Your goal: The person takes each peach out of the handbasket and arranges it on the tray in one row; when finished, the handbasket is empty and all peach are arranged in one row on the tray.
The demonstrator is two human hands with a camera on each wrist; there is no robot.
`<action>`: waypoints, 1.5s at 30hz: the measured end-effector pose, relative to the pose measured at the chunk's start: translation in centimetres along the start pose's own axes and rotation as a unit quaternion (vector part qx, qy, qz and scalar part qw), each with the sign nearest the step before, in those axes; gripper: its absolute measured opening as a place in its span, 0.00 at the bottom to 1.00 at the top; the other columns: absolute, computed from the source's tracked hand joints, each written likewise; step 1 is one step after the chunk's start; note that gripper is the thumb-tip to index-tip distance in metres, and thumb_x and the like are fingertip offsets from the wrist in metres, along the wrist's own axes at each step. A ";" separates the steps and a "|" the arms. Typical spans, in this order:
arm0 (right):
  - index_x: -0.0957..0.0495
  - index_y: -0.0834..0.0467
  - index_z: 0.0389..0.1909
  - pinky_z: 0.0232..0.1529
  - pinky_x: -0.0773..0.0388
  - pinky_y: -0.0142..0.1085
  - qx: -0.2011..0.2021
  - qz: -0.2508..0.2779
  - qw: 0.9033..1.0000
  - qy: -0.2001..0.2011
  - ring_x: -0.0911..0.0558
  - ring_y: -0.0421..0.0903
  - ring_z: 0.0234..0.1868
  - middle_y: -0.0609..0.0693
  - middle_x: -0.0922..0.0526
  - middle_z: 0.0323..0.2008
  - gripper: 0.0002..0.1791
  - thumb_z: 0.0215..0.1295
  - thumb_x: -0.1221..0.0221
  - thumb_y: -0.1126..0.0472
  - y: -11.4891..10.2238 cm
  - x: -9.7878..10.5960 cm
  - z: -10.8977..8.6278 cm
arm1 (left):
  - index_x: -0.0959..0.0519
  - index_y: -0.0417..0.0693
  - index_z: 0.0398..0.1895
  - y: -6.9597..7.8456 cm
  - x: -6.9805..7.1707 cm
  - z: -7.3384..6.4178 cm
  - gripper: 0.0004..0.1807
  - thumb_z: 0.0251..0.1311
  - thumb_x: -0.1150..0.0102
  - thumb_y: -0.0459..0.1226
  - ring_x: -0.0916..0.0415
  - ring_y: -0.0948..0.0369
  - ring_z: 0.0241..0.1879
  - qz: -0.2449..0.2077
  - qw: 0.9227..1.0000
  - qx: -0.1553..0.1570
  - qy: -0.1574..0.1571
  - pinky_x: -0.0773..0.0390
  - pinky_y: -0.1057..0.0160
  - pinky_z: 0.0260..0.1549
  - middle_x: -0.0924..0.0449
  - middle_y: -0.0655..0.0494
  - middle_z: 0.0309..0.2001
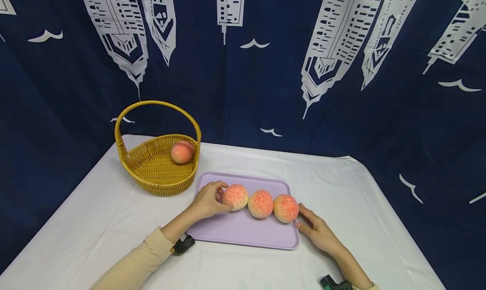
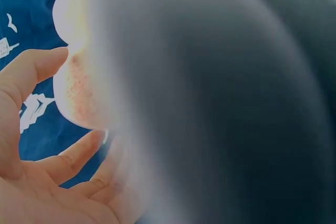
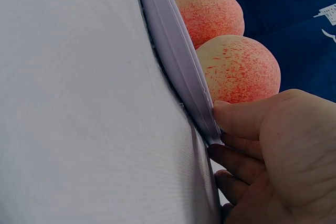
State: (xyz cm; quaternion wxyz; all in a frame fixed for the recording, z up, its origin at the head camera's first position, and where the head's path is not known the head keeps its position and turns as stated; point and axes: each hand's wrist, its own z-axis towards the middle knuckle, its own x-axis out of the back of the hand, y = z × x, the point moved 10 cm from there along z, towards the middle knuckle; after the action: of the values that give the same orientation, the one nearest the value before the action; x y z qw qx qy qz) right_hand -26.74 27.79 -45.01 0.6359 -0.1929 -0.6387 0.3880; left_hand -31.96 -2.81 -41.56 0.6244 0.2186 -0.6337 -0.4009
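Three peaches stand in a row on a lilac tray [image 1: 243, 235]. Around the left end of the leftmost peach [image 1: 237, 197] my left hand [image 1: 208, 200] has its thumb on one side and its fingers on the other. In the left wrist view, thumb and fingers span that peach [image 2: 81, 93]; blur covers much of the rest. The middle peach [image 1: 260, 204] sits against both neighbours. My right hand [image 1: 319, 231] is beside the rightmost peach [image 1: 286, 208], fingers spread. The right wrist view puts its thumb right at this peach [image 3: 244, 69], beside the tray rim [image 3: 181, 59].
A yellow wicker basket [image 1: 163, 189] with a tall handle stands at the back left, just beyond the tray, with one peach [image 1: 182, 152] inside. White cloth [image 1: 322, 176] covers the table. Behind it hangs a navy curtain [image 1: 243, 92] printed with white buildings.
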 end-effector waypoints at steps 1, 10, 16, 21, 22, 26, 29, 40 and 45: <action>0.35 0.68 0.68 0.67 0.63 0.16 0.000 0.002 1.000 -0.001 0.47 0.68 0.74 0.68 0.41 0.71 0.33 0.67 0.41 0.56 0.0 0.0 0.0 | 0.23 0.41 0.55 0.0 0.2 -0.1 0.34 0.39 0.22 0.39 0.24 0.57 0.39 0.008 1.000 0.000 0.001 0.26 0.60 0.39 0.22 0.50 0.42; 0.36 0.70 0.68 0.75 0.56 0.39 -0.006 -0.014 1.000 0.003 0.46 0.68 0.73 0.68 0.41 0.71 0.34 0.67 0.41 0.56 0.1 0.1 0.0 | 0.22 0.40 0.55 2.2 6.1 -0.5 0.31 0.45 0.25 0.40 0.23 0.51 0.47 0.044 0.998 -0.022 0.041 0.23 0.53 0.46 0.21 0.44 0.48; 0.36 0.70 0.67 0.63 0.63 0.13 0.001 -0.006 1.000 0.003 0.47 0.68 0.73 0.68 0.41 0.71 0.34 0.67 0.41 0.56 0.0 0.1 0.0 | 0.23 0.36 0.53 1.6 12.5 0.3 0.26 0.49 0.29 0.35 0.23 0.45 0.47 0.019 0.987 -0.046 0.150 0.22 0.50 0.47 0.22 0.39 0.48; 0.35 0.69 0.67 0.74 0.56 0.42 -0.003 -0.014 1.000 0.003 0.46 0.67 0.73 0.68 0.40 0.71 0.33 0.67 0.41 0.56 0.1 0.2 0.0 | 0.24 0.37 0.55 -1.3 15.4 1.4 0.28 0.51 0.30 0.37 0.29 0.42 0.52 0.015 0.977 -0.006 0.214 0.32 0.46 0.53 0.26 0.37 0.50; 0.35 0.69 0.67 0.74 0.56 0.42 -0.001 -0.014 1.000 0.003 0.45 0.67 0.73 0.68 0.40 0.71 0.33 0.66 0.41 0.56 0.0 0.2 0.0 | 0.25 0.37 0.57 -2.0 15.7 1.7 0.29 0.50 0.29 0.37 0.31 0.42 0.54 0.012 0.976 0.007 0.218 0.34 0.45 0.52 0.27 0.37 0.51; 0.35 0.70 0.67 0.68 0.60 0.17 0.009 -0.007 1.000 0.006 0.45 0.68 0.73 0.69 0.40 0.70 0.33 0.66 0.41 0.57 -0.1 0.2 0.0 | 0.31 0.37 0.64 -4.9 16.3 3.3 0.36 0.52 0.30 0.37 0.39 0.40 0.62 -0.003 0.975 0.062 0.213 0.38 0.40 0.59 0.34 0.35 0.59; 0.35 0.71 0.67 0.59 0.63 0.08 0.012 -0.002 1.000 0.006 0.45 0.68 0.73 0.69 0.40 0.70 0.32 0.66 0.41 0.58 -0.2 0.1 0.0 | 0.36 0.38 0.69 -6.8 16.3 4.6 0.39 0.54 0.32 0.38 0.43 0.39 0.65 -0.009 0.976 0.099 0.194 0.39 0.40 0.63 0.39 0.34 0.64; 0.35 0.72 0.66 0.59 0.63 0.08 0.015 0.003 1.000 0.004 0.46 0.68 0.73 0.70 0.40 0.70 0.33 0.66 0.41 0.58 -0.1 0.0 0.1 | 0.41 0.38 0.72 -10.1 15.5 6.9 0.41 0.57 0.34 0.41 0.43 0.38 0.67 -0.013 0.977 0.146 0.157 0.37 0.41 0.64 0.41 0.32 0.69; 0.35 0.71 0.67 0.59 0.63 0.09 0.011 0.001 1.000 0.006 0.46 0.68 0.73 0.69 0.40 0.71 0.33 0.66 0.41 0.57 -0.1 0.1 0.0 | 0.39 0.36 0.70 -10.6 15.0 7.3 0.40 0.57 0.35 0.39 0.37 0.38 0.63 -0.010 0.979 0.141 0.147 0.32 0.43 0.60 0.35 0.31 0.65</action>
State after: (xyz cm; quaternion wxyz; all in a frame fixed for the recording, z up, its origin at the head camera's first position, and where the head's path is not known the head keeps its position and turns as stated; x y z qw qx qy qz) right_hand -26.77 27.80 -44.92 0.6412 -0.1888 -0.6308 0.3941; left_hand -43.20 -18.90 -39.88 0.6699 0.3672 -0.5827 -0.2771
